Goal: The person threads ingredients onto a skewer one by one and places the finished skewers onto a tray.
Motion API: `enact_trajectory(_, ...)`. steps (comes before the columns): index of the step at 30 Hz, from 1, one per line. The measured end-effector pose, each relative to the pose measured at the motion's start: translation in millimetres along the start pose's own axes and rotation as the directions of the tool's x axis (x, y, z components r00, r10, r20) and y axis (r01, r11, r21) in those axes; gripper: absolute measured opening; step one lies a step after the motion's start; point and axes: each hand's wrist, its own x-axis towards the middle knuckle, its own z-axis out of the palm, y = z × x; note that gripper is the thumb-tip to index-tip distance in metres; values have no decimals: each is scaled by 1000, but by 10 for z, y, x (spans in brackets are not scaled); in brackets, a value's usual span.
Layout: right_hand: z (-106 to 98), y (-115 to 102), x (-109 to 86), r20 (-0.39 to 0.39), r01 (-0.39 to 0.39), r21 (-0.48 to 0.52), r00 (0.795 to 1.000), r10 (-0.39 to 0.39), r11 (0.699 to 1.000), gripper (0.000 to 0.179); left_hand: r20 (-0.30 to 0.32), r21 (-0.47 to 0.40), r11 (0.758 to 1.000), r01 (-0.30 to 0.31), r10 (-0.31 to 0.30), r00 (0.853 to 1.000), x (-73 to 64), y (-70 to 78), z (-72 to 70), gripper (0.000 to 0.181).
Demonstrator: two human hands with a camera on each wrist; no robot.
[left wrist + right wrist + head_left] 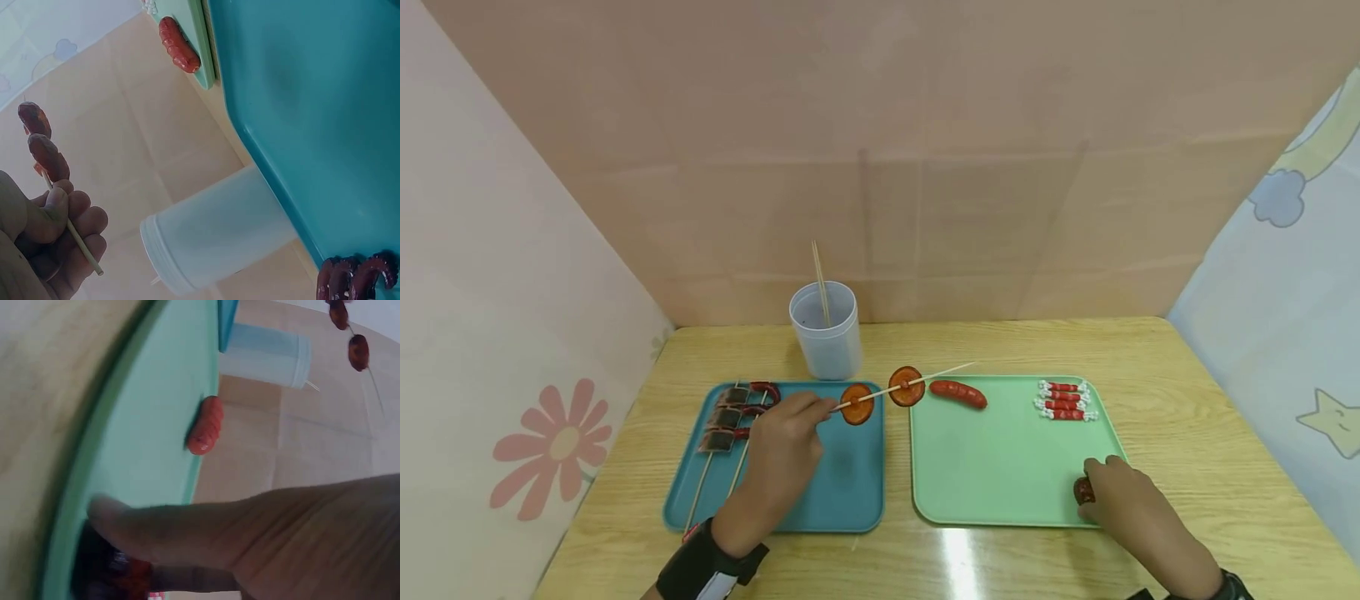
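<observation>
My left hand (pixel 786 442) pinches a wooden skewer (pixel 880 393) near its lower end, raised above the gap between the two trays. Two round orange-brown slices with dark rims, a nearer slice (pixel 857 405) and a farther slice (pixel 907 387), are threaded on it. At the near right corner of the green tray (pixel 992 467), my right hand (pixel 1131 500) grips a dark brown round piece (pixel 1083 491) between thumb and fingers, which partly hide it. A red sausage (pixel 958 394) lies at that tray's far left, and several red-and-white wrapped sticks (pixel 1064 400) at its far right.
On the blue tray (pixel 842 521) lie a skewer with dark square pieces (pixel 721 418) and one with dark red tentacles (pixel 765 392), partly behind my left arm. A white plastic cup (pixel 827 342) holding thin skewers (pixel 822 283) stands behind it, near the back wall.
</observation>
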Motion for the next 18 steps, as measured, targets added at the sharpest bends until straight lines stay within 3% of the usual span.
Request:
enact_trajectory(5, 77, -17, 21, -40, 11, 15, 999, -10, 1000, 22, -1, -2, 1000, 4, -4, 1000, 5, 2, -13, 33)
enact_trajectory(11, 130, -49, 27, -91, 32, 36, 995, -29, 999, 34, -1, 8, 1000, 9, -9, 1000, 8, 14, -22, 35)
enact_trajectory(16, 129, -55, 60, -124, 48, 25, 991, -44, 999, 20, -3, 7, 1000, 6, -6, 1000, 5, 29, -29, 36)
enact_trajectory(18, 90, -75, 90, -145, 59, 61, 988, -49, 996, 23, -5, 3, 1000, -2, 3, 1000, 5, 30, -30, 37)
